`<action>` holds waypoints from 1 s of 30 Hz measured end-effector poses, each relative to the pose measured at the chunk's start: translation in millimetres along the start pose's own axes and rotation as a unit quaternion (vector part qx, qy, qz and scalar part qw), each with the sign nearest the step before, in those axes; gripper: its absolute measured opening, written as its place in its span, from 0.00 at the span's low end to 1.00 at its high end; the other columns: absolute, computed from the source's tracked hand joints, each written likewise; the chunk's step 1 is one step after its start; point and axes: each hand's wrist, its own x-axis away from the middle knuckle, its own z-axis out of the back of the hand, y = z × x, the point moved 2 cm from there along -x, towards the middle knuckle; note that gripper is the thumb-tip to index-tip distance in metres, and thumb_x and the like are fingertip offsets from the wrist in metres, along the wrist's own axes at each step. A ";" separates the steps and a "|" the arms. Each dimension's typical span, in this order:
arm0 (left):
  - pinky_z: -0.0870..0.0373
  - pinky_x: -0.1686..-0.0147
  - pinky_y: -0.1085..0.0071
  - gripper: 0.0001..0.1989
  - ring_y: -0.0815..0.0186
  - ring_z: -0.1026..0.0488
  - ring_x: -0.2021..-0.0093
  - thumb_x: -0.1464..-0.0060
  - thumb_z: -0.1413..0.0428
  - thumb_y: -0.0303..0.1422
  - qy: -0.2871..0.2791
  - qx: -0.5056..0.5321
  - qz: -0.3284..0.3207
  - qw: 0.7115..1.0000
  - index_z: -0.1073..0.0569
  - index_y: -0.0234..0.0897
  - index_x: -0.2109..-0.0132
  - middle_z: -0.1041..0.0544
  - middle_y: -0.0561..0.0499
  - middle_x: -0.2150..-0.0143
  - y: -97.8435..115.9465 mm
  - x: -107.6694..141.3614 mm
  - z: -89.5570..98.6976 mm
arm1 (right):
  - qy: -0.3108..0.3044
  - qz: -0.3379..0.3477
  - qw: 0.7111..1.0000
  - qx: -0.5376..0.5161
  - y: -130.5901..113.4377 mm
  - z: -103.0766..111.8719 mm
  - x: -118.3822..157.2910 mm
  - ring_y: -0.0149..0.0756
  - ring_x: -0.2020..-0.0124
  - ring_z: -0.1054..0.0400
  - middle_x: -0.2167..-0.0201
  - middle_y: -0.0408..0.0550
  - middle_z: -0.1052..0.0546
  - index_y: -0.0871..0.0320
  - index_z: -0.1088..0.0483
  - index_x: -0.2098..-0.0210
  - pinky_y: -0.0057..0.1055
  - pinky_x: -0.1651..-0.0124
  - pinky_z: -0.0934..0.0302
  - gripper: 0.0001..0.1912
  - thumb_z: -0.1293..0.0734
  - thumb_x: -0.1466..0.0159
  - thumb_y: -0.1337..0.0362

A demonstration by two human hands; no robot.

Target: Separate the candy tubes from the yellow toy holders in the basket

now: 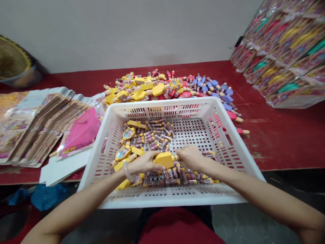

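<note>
My left hand [146,162] grips the yellow wedge-shaped end of a plastic candy toy [164,160]. My right hand [191,157] closes around the toy's clear candy-filled tube at the other end. Both hands sit low in a white perforated plastic crate [162,105], just above a loose heap of similar yellow-ended candy tubes [154,139]. A bracelet circles my left wrist. Beyond the crate, a larger pile of yellow, red and purple candy toys [172,84] lies on the table.
The crate rests on a red-topped table [279,142]. Stacks of flat printed card packaging [43,125] and a pink printed sheet [81,130] lie to the left. Wrapped printed boxes [284,57] are stacked at the right, and a woven round basket [12,59] sits far left.
</note>
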 end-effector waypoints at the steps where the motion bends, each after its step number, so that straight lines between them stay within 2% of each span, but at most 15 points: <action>1: 0.35 0.68 0.74 0.24 0.65 0.30 0.64 0.50 0.40 0.45 0.028 -0.012 -0.022 0.999 0.31 0.35 0.50 0.26 0.51 0.61 -1.0 -0.4 -1.9 | -0.018 -0.017 1.000 -0.011 -0.7 -0.9 1.9 0.47 0.65 0.28 0.68 0.55 0.23 0.60 0.28 0.65 0.34 0.63 0.42 0.07 0.35 0.40 0.64; 4: 0.34 0.64 0.72 0.23 0.63 0.30 0.61 0.50 0.40 0.43 0.073 -0.120 -0.050 0.989 0.30 0.38 0.49 0.26 0.51 0.59 -2.1 -0.6 -2.0 | -0.068 -0.052 0.994 -0.071 1.0 -4.8 5.7 0.50 0.63 0.28 0.68 0.57 0.23 0.60 0.27 0.65 0.33 0.64 0.42 0.11 0.33 0.39 0.57; 6: 0.35 0.64 0.72 0.20 0.62 0.29 0.62 0.50 0.40 0.42 0.079 -0.203 -0.037 0.975 0.28 0.38 0.52 0.25 0.51 0.61 3.7 -0.5 12.1 | -0.079 -0.043 0.989 -0.121 7.8 -5.1 3.2 0.47 0.60 0.28 0.63 0.55 0.23 0.60 0.29 0.54 0.31 0.63 0.41 0.19 0.30 0.40 0.55; 8: 0.35 0.66 0.71 0.19 0.61 0.28 0.64 0.50 0.40 0.43 0.119 -0.245 -0.008 0.962 0.27 0.36 0.55 0.24 0.49 0.62 19.0 -1.2 44.7 | -0.046 -0.052 0.984 -0.162 21.7 0.0 -7.2 0.45 0.57 0.29 0.55 0.57 0.25 0.62 0.43 0.39 0.30 0.61 0.40 0.36 0.29 0.41 0.56; 10: 0.34 0.68 0.70 0.22 0.61 0.27 0.66 0.49 0.42 0.45 0.190 -0.227 0.017 0.955 0.27 0.34 0.52 0.24 0.47 0.62 43.0 -3.7 91.9 | -0.003 -0.101 0.977 -0.186 40.5 9.0 -27.4 0.46 0.53 0.31 0.52 0.61 0.27 0.64 0.55 0.34 0.31 0.57 0.40 0.42 0.31 0.38 0.56; 12: 0.32 0.66 0.69 0.27 0.61 0.26 0.64 0.47 0.43 0.46 0.276 -0.193 0.021 0.941 0.31 0.33 0.45 0.24 0.45 0.58 70.3 -8.0 141.9 | 0.016 -0.158 0.971 -0.180 57.9 18.1 -57.5 0.48 0.53 0.31 0.53 0.61 0.26 0.64 0.51 0.36 0.33 0.56 0.40 0.35 0.35 0.35 0.56; 13: 0.31 0.63 0.67 0.30 0.59 0.26 0.61 0.48 0.42 0.45 0.325 -0.194 0.030 0.925 0.34 0.32 0.42 0.24 0.43 0.55 82.1 -10.0 163.9 | 0.013 -0.175 0.969 -0.175 63.7 21.4 -75.2 0.48 0.53 0.31 0.53 0.61 0.26 0.64 0.47 0.38 0.34 0.56 0.40 0.31 0.37 0.34 0.55; 15: 0.32 0.54 0.66 0.37 0.56 0.29 0.51 0.50 0.40 0.43 0.429 -0.235 0.027 0.872 0.40 0.30 0.37 0.29 0.39 0.46 98.3 -12.8 194.7 | 0.007 -0.205 0.964 -0.168 68.5 24.4 -111.5 0.50 0.52 0.31 0.52 0.65 0.27 0.68 0.43 0.41 0.34 0.56 0.39 0.29 0.40 0.33 0.52; 16: 0.34 0.50 0.66 0.38 0.56 0.31 0.47 0.49 0.41 0.43 0.455 -0.272 0.035 0.847 0.43 0.30 0.36 0.32 0.38 0.42 100.0 -14.2 201.7 | 0.005 -0.220 0.962 -0.163 67.3 23.5 -127.9 0.51 0.51 0.32 0.51 0.68 0.29 0.70 0.42 0.42 0.35 0.55 0.39 0.29 0.42 0.32 0.51; 18: 0.36 0.47 0.67 0.32 0.57 0.33 0.44 0.44 0.45 0.43 0.439 -0.346 0.083 0.825 0.40 0.31 0.37 0.32 0.39 0.42 87.8 -17.1 200.6 | 0.004 -0.239 0.959 -0.151 58.3 17.0 -152.4 0.52 0.49 0.33 0.49 0.72 0.31 0.72 0.40 0.44 0.38 0.54 0.38 0.29 0.44 0.31 0.51; 20: 0.35 0.50 0.67 0.24 0.56 0.29 0.49 0.42 0.48 0.44 0.372 -0.385 0.164 0.829 0.32 0.32 0.44 0.26 0.40 0.49 57.2 -17.8 186.3 | 0.004 -0.239 0.961 -0.138 43.3 5.0 -162.4 0.52 0.48 0.34 0.47 0.70 0.33 0.71 0.39 0.44 0.41 0.51 0.39 0.26 0.42 0.31 0.54; 22: 0.32 0.53 0.65 0.20 0.54 0.26 0.54 0.44 0.46 0.42 0.326 -0.387 0.235 0.830 0.28 0.31 0.51 0.23 0.39 0.56 18.9 -14.6 167.0 | 0.003 -0.218 0.968 -0.128 26.5 -10.0 -156.8 0.50 0.47 0.35 0.45 0.66 0.34 0.68 0.40 0.43 0.44 0.48 0.41 0.22 0.40 0.32 0.60; 24: 0.31 0.54 0.62 0.21 0.50 0.26 0.55 0.46 0.43 0.41 0.307 -0.379 0.275 0.828 0.28 0.29 0.51 0.24 0.34 0.55 -16.3 -10.7 146.8 | -0.012 -0.177 0.975 -0.130 11.8 -25.3 -138.2 0.50 0.47 0.36 0.45 0.64 0.34 0.66 0.40 0.42 0.43 0.48 0.41 0.23 0.36 0.35 0.66; 27: 0.32 0.53 0.58 0.29 0.45 0.27 0.51 0.48 0.41 0.42 0.273 -0.374 0.277 0.842 0.33 0.26 0.45 0.30 0.27 0.48 -50.1 -11.8 116.8 | -0.053 -0.105 0.981 -0.156 -0.1 -42.3 -97.3 0.50 0.52 0.32 0.51 0.64 0.29 0.66 0.38 0.44 0.37 0.53 0.40 0.26 0.33 0.41 0.72; 30: 0.36 0.47 0.54 0.34 0.43 0.32 0.45 0.53 0.37 0.41 0.223 -0.370 0.200 0.879 0.35 0.27 0.43 0.33 0.28 0.44 -54.6 -20.8 88.8 | -0.084 -0.052 0.975 -0.200 0.7 -42.9 -60.3 0.45 0.60 0.30 0.60 0.55 0.25 0.64 0.36 0.45 0.31 0.63 0.39 0.29 0.30 0.46 0.70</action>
